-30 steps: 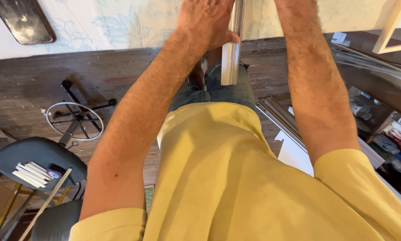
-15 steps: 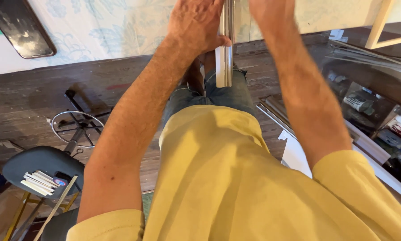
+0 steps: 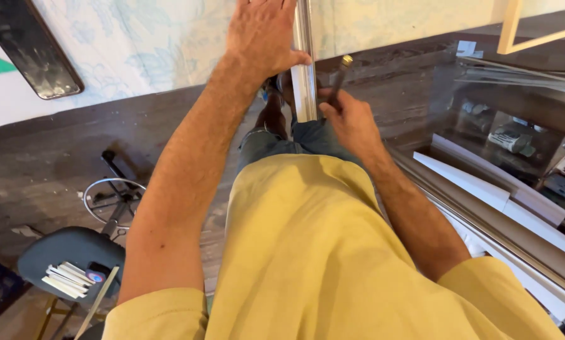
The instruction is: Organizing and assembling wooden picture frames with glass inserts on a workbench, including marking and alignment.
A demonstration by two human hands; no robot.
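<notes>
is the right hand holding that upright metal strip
No, the right hand grips a dark brass-tipped tool; the left hand holds the metal strip.

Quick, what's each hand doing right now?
Left hand: closed on the upright metal strip.
Right hand: closed, holding a dark rod-like tool.

You had one view only, from the camera on your head, so no second view shared any of the scene. It looked steeply down your own front, past your yellow shirt [image 3: 333, 252] to the dark wood floor [image 3: 62, 164]. Your left hand [image 3: 260, 38] and right hand [image 3: 351, 123] sat close under the lens at the top of frame. The wall [image 3: 156, 44] ran across the upper edge, and a stool [image 3: 68, 252] showed lower left.
</notes>
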